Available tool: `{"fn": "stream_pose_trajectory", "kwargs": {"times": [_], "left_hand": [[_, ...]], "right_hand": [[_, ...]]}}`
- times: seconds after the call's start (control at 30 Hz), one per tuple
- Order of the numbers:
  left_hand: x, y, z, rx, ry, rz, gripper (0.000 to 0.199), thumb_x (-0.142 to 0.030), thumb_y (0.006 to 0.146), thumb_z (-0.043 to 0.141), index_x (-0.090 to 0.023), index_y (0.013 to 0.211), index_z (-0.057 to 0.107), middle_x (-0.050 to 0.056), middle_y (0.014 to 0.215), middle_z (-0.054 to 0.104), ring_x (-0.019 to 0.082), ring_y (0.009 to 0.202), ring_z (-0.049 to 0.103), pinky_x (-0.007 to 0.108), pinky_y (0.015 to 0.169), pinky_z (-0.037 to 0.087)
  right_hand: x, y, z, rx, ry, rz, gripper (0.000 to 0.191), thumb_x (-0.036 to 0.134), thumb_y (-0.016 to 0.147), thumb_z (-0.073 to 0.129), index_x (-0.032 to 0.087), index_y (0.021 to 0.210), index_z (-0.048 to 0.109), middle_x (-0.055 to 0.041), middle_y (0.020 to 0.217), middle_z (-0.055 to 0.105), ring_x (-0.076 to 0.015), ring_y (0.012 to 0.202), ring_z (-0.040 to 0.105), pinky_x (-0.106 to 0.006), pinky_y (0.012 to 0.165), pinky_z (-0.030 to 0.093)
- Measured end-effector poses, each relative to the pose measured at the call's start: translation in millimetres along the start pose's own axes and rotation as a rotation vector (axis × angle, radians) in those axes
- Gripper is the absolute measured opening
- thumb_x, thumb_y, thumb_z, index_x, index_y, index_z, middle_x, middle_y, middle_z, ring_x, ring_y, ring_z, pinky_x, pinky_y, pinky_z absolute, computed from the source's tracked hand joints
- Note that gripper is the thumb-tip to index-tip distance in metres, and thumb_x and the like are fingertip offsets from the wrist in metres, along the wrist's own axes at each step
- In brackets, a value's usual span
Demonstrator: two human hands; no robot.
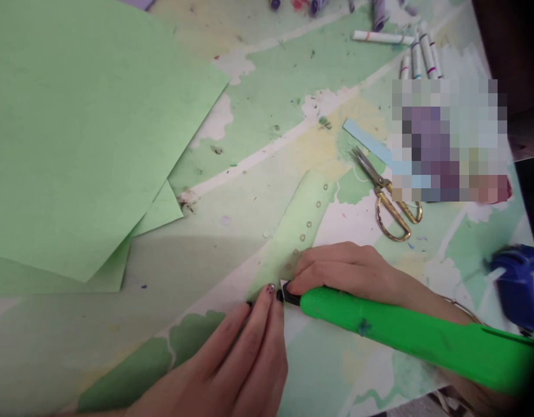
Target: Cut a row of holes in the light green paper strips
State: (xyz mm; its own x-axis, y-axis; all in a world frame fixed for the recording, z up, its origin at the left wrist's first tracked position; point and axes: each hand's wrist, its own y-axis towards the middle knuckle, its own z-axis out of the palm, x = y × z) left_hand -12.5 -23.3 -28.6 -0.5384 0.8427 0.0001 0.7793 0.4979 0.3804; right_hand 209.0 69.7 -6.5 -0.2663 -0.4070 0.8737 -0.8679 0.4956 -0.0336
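A narrow pale green paper strip (288,217) lies slantwise on the patterned table cover, with a row of small ring-shaped marks along its right edge. My left hand (241,353) rests flat on the strip's near end, fingers stretched out and fingertips on the paper. Held like a pen in my right hand (345,269) is a bright green craft knife (406,327) with a black collar and a pale, pointed blade. Its tip meets the strip right beside my left fingertips. The knife's rear end rises towards the camera and blurs at the right.
Large light green paper sheets (84,127) overlap at the left. Gold-handled scissors (386,188) and a light blue paper strip (366,142) lie right of centre. White markers (382,37) are at the top right, below purple rolls (379,14). A blue object (516,289) sits at the right edge.
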Motion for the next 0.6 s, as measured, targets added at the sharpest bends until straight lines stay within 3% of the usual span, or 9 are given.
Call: {"fn": "stream_pose_trajectory", "kwargs": {"times": [0.6], "left_hand": [[1.0, 2.2, -5.0, 0.038, -0.008, 0.008, 0.03, -0.014, 0.085, 0.036, -0.011, 0.093, 0.065, 0.008, 0.105, 0.069, 0.026, 0.102, 0.062, 0.038, 0.088, 0.045]], "right_hand": [[4.5, 1.5, -1.6, 0.016, 0.028, 0.062, 0.016, 0.017, 0.094, 0.047, 0.014, 0.101, 0.061, -0.0074, 0.097, 0.065, -0.013, 0.09, 0.062, -0.023, 0.08, 0.051]]}}
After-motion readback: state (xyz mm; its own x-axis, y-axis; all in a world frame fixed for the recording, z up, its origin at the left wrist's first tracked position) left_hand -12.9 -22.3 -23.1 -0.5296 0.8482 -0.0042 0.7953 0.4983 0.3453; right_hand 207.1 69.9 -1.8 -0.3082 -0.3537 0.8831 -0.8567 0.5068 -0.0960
